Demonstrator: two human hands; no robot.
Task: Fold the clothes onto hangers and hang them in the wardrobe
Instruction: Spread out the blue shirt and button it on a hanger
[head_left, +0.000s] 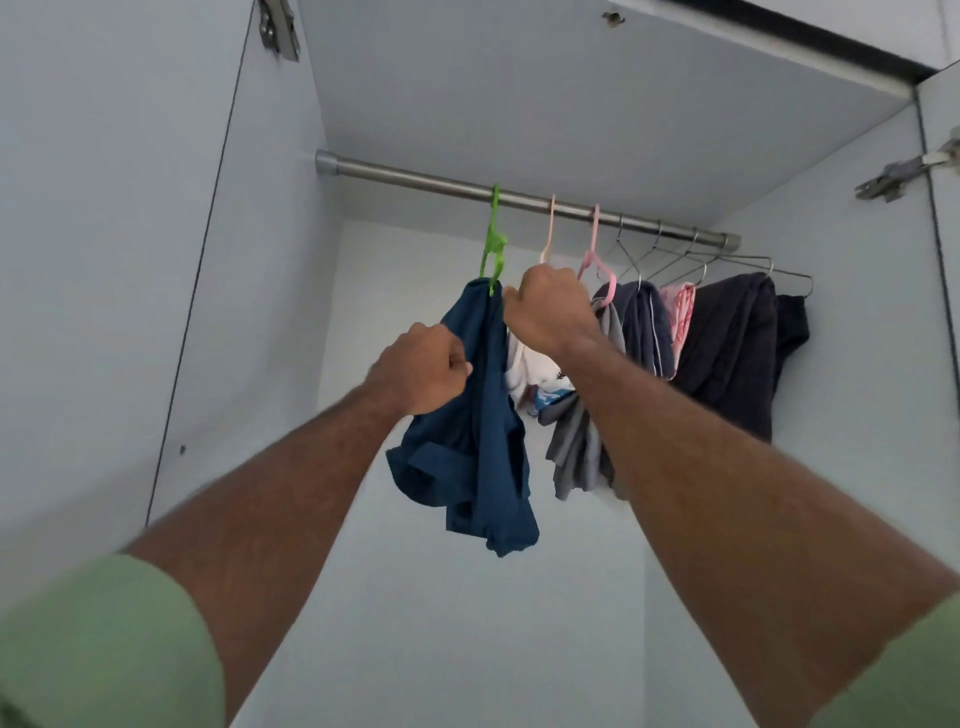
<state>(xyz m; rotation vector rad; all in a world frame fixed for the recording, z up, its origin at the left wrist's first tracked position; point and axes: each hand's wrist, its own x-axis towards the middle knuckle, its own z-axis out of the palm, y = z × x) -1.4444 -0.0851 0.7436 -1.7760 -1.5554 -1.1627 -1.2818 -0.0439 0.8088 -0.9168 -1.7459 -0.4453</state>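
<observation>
Hands (483, 338) on hung blue garment (478, 441)

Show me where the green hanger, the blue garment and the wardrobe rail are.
green hanger (492, 244): head view, on its neck just below the hook.
blue garment (483, 441): head view, on the middle of the hanging cloth.
wardrobe rail (415, 174): head view, on the bare metal left of the hangers.

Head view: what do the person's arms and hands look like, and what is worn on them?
Both forearms are bare. Short light-green sleeves end near the elbows, showing at the lower left and lower right corners. The left hand and right hand are bare: no gloves, and no watch or bracelet visible on either wrist.
</observation>
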